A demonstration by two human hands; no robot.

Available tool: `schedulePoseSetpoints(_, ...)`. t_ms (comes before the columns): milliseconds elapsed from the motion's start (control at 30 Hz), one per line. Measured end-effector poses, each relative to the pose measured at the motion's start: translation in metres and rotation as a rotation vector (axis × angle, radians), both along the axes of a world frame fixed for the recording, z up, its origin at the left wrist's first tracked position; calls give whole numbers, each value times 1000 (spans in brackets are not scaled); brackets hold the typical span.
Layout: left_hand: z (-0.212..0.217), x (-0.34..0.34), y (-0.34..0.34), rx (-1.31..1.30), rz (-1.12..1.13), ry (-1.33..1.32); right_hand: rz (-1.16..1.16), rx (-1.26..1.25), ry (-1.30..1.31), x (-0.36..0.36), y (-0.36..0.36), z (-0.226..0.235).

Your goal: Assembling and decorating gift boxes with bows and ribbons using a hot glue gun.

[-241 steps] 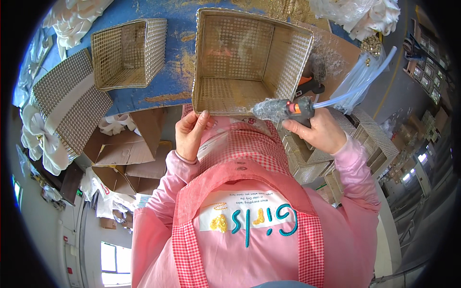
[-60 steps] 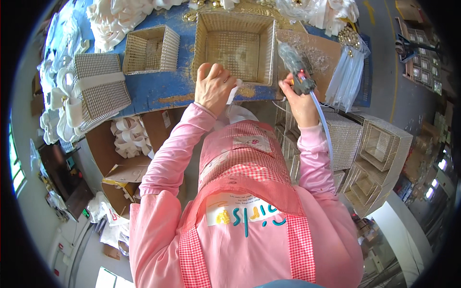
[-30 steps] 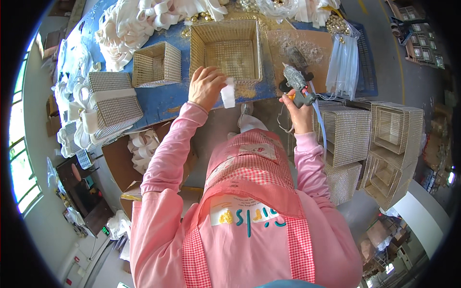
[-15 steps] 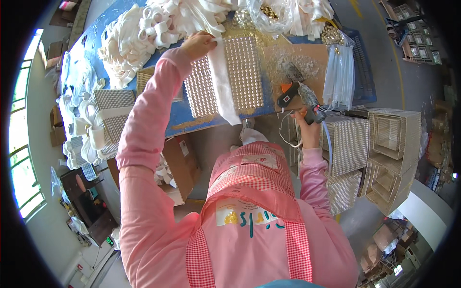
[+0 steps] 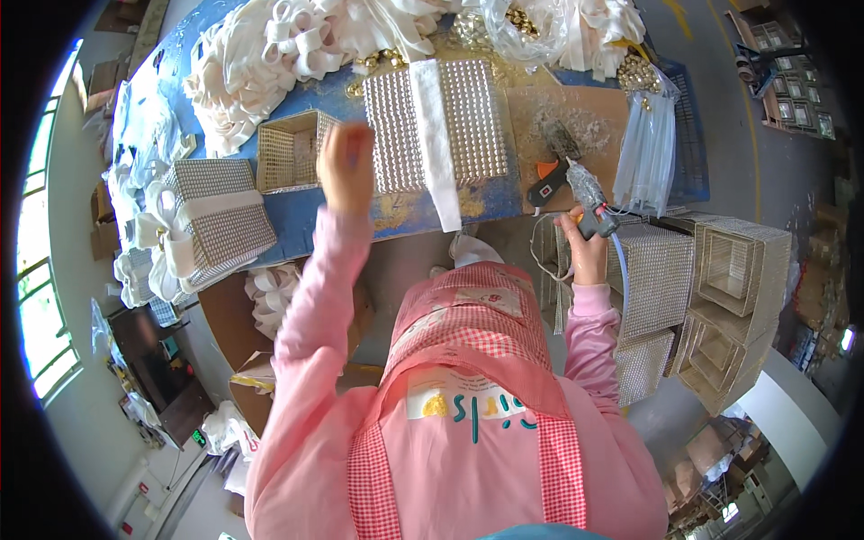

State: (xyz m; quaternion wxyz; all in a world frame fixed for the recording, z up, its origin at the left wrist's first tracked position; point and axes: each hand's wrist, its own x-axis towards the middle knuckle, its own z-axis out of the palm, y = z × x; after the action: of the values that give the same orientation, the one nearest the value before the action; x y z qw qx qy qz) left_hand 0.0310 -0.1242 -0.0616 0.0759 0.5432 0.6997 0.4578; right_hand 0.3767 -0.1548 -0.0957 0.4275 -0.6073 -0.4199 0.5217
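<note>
A: In the head view, where does the box sit against the hands?

B: The studded box (image 5: 438, 126) lies on the blue counter (image 5: 306, 216) with its mesh side up and a white ribbon (image 5: 435, 148) running down its middle, the ribbon's end hanging over the counter's near edge. The left hand (image 5: 346, 166) is raised just left of it, over the gap between the box and a small open basket (image 5: 290, 151). The right hand (image 5: 587, 252) is well to the right, below the counter's edge.

A: And the fingers?

B: The right fingers are wrapped round the handle of a glue gun (image 5: 576, 193), whose nozzle points up toward a brown board (image 5: 576, 126) on the counter. The left hand is blurred; it seems to touch nothing, and I cannot tell how far its fingers are spread.

A: What differs from half a second ago?

B: Then the left hand was up at the box's far top corner, gripping it; now it has let go and dropped back toward the near edge. The box lies flatter and squarer on the counter. The glue gun has stayed in the right hand, much where it was.

A: Anything else nearby?

B: A ribbon-wrapped finished box (image 5: 211, 220) to the left, heaps of white bows (image 5: 270, 63) behind, stacked baskets (image 5: 720, 288) at right
</note>
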Motion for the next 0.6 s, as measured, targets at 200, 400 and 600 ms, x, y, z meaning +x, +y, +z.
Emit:
schedulePoseSetpoints(200, -108, 61, -115, -568, 1, -781, 78, -123, 4, -12, -8, 5)
schedulePoseSetpoints(400, -158, 81, -83, -639, -226, -665, 112, -108, 7, -25, -25, 13)
schedulePoseSetpoints(600, -61, 89, -116, -529, -565, -597, 81, -54, -28, -10, -35, 16)
